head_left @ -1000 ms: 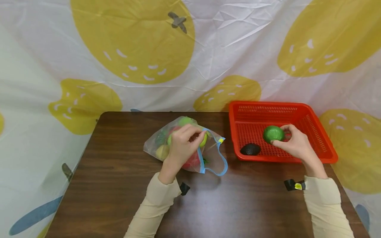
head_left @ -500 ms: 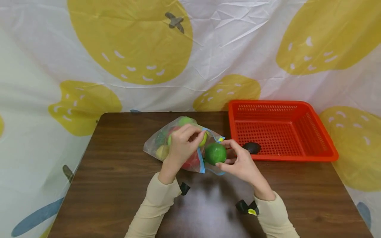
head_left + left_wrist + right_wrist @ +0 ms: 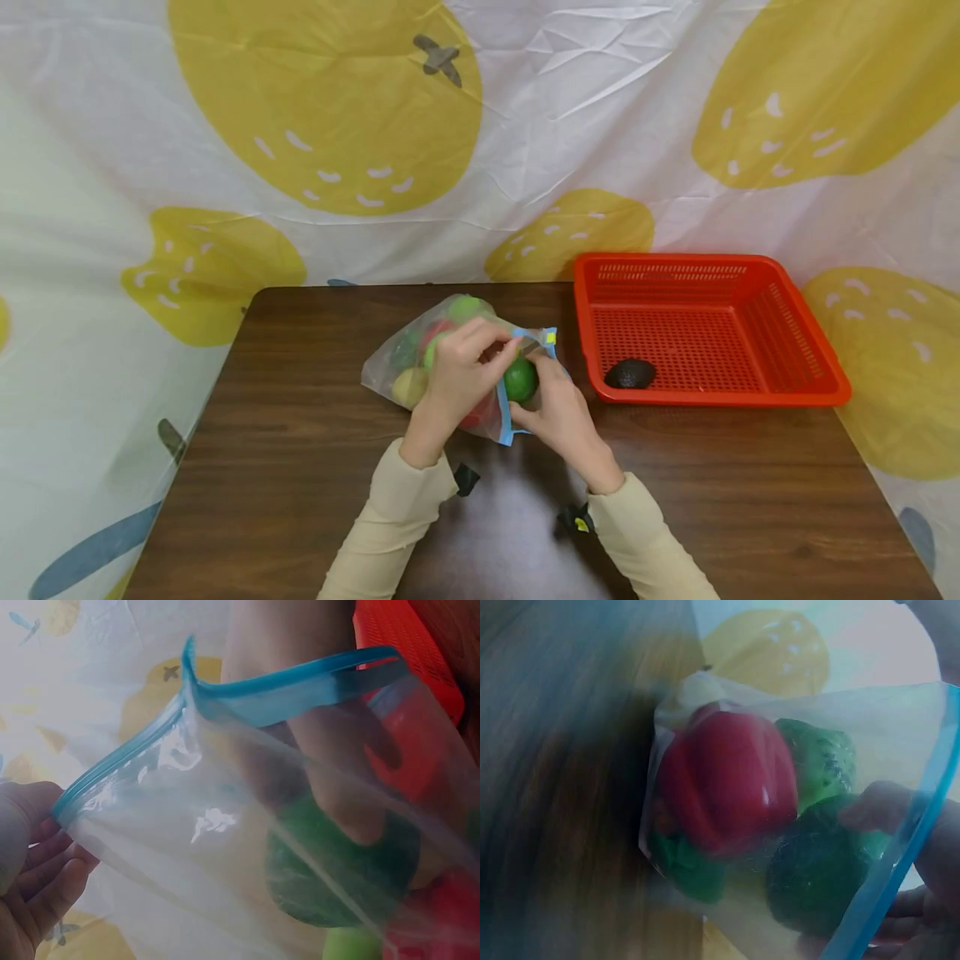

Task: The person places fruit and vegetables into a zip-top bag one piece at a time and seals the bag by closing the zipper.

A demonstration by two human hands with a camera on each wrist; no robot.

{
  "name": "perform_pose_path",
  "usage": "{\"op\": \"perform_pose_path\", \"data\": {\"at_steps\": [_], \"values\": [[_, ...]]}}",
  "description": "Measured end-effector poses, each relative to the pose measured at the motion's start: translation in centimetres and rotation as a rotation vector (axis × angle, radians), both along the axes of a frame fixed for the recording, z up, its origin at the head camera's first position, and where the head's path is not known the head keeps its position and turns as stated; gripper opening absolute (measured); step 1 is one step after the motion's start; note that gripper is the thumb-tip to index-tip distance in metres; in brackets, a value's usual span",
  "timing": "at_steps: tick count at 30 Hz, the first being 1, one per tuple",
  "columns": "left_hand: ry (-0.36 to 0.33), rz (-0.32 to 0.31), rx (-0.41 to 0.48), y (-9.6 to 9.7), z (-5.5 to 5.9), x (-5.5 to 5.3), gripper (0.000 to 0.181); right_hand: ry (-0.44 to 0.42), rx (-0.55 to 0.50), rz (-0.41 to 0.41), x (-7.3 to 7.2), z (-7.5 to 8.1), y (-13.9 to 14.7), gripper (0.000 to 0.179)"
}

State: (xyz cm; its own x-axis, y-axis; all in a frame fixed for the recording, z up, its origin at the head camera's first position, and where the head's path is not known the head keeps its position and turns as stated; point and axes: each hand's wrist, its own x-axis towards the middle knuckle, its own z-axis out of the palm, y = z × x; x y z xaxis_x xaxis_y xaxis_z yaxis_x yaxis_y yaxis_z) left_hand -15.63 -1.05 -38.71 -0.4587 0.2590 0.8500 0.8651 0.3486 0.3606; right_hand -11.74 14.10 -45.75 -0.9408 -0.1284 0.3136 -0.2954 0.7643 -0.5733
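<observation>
A clear zip bag (image 3: 381, 367) with a blue zip edge lies on the table, filled with several fruits and vegetables. My left hand (image 3: 459, 367) pinches the edge of its mouth, also visible in the left wrist view, where the hand (image 3: 46, 881) grips the blue zip's corner. My right hand (image 3: 561, 410) reaches into the mouth, holding a round green fruit (image 3: 521, 381). Through the film, the right wrist view shows fingers around that green fruit (image 3: 810, 881), beside a red bell pepper (image 3: 735, 780). A yellowish round item (image 3: 409, 387) sits toward the bag's closed end.
At the back right of the brown table (image 3: 292, 500) stands a red perforated basket (image 3: 712, 398). A dark avocado (image 3: 631, 374) lies in its near left corner. A fruit-printed cloth (image 3: 555, 125) hangs directly behind the table.
My right hand has carried the green fruit leftward from above the basket into the bag's mouth. The left hand has kept its place at the bag.
</observation>
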Motion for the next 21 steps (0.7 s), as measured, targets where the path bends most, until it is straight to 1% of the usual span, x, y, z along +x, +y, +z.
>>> {"op": "perform_pose_path", "data": {"at_steps": [2,4,6,7,12,16,19,21], "values": [[-0.001,-0.008,-0.005,0.1,-0.1,0.0,0.010,0.018,0.086,-0.057,-0.2,0.1,-0.3,0.061],[-0.002,-0.012,-0.011,0.2,-0.2,0.0,0.010,0.054,0.164,-0.102,-0.4,0.0,-0.6,0.061],[-0.004,-0.019,-0.015,0.4,-0.4,0.0,0.010,0.094,0.216,-0.131,-0.5,-0.1,-0.7,0.062],[-0.005,-0.021,-0.016,0.4,-0.4,0.0,0.010,0.109,0.225,-0.135,-0.5,-0.2,-0.8,0.062],[-0.010,-0.017,0.002,0.4,-0.5,-0.1,0.010,0.149,0.235,-0.133,-0.2,-0.3,-0.7,0.067],[-0.009,-0.002,0.013,0.3,-0.4,-0.1,0.010,0.180,0.243,-0.119,0.3,0.0,-0.3,0.067],[-0.010,0.004,0.024,0.3,-0.4,-0.2,0.010,0.177,0.235,-0.088,1.0,0.7,0.2,0.061],[-0.011,0.008,0.035,0.3,-0.4,-0.3,0.011,0.163,0.194,-0.038,1.6,1.5,1.0,0.051]]}}
